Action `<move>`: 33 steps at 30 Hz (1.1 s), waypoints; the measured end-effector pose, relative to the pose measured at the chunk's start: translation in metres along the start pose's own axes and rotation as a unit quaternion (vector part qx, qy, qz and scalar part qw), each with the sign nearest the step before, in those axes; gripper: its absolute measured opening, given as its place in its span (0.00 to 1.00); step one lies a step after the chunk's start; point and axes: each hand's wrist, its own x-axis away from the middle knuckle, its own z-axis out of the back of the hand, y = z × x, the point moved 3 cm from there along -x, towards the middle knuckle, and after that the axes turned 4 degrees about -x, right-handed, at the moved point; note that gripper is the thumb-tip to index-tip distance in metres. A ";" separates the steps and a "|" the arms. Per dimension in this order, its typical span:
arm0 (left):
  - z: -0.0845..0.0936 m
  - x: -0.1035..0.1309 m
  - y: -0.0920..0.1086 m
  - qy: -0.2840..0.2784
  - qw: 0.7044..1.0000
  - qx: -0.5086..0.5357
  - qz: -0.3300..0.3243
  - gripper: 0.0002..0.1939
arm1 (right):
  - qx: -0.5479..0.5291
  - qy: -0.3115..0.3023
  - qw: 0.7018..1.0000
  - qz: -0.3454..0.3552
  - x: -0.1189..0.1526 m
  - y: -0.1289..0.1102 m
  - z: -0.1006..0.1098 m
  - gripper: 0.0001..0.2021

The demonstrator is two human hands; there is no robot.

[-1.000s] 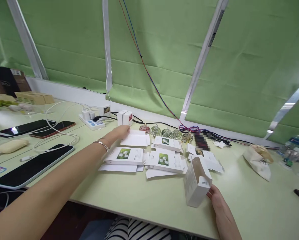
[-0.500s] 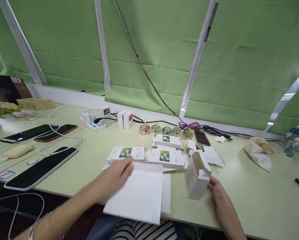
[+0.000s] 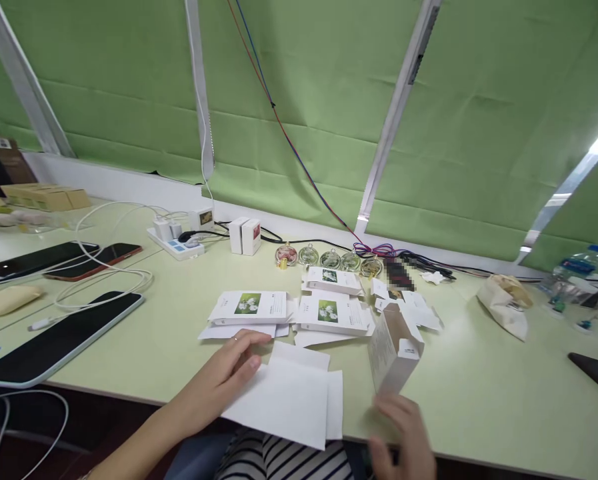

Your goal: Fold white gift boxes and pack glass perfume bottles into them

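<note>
My left hand (image 3: 233,370) rests at the upper left edge of a white cardboard insert (image 3: 286,400), which lies at the table's front edge. Its thumb and fingers are apart. My right hand (image 3: 403,433), slightly blurred, is just in front of an upright white box (image 3: 391,353) with its top flaps open. Thumb and fingers of that hand are spread with nothing between them. Behind lie flattened white cartons printed with flower pictures, among them a left carton (image 3: 266,308), a middle carton (image 3: 346,317) and a back carton (image 3: 346,283).
Several round glass bottles (image 3: 331,259) line the table's back. Two small white boxes (image 3: 245,237) stand beside a power strip (image 3: 176,247). A phone (image 3: 63,340) and cables lie left. A crumpled bag (image 3: 506,307) and a plastic bottle (image 3: 579,263) are right.
The white insert has been lowered onto the table edge, and my left hand has loosened from it. My right hand has moved from the box's right side to its front. The view has shifted slightly.
</note>
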 end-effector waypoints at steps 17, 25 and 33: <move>-0.006 0.008 0.003 -0.234 0.956 -0.079 -0.156 0.56 | 0.052 -0.296 0.953 0.037 -0.020 -0.025 -0.032 0.34; -0.004 0.008 0.006 -0.213 0.965 -0.062 -0.140 0.49 | -0.005 -0.281 0.958 -0.064 -0.017 -0.027 -0.032 0.27; -0.007 0.010 -0.001 -0.187 0.971 -0.047 -0.140 0.42 | -0.012 -0.325 0.945 -0.046 -0.028 -0.031 -0.027 0.19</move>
